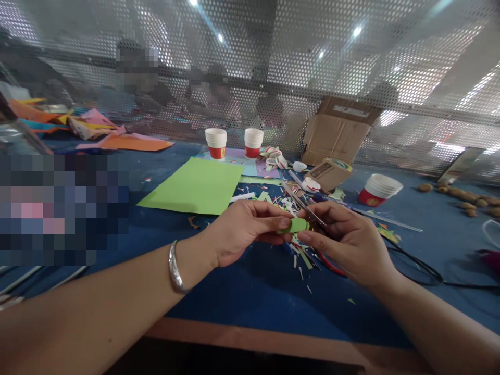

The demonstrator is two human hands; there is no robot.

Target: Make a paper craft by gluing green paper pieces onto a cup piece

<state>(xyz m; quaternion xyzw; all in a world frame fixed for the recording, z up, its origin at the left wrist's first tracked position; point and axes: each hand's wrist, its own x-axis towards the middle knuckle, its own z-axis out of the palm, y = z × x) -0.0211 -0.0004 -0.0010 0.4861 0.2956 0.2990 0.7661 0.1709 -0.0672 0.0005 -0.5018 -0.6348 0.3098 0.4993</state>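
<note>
My left hand [253, 226] pinches a small cut piece of green paper [297, 225] between thumb and fingers. Close on its right, my right hand [347, 237] is closed around scissors [302, 203], whose metal blades slant up and to the left. The right thumb tip lies against or very near the green piece; I cannot tell which. Fingers hide most of the scissors' handles. Beneath both hands are scattered paper scraps [300, 255] in green and white. A large green sheet [195, 185] lies flat beyond my left hand.
Stacked paper cups [216, 143] and another stack [253, 143] stand at the back, a third stack [379, 190] at right. An open cardboard box [336, 130] leans near the perforated screen [250, 62]. Black cable [417, 265] runs right. Coloured paper [133, 141] lies left.
</note>
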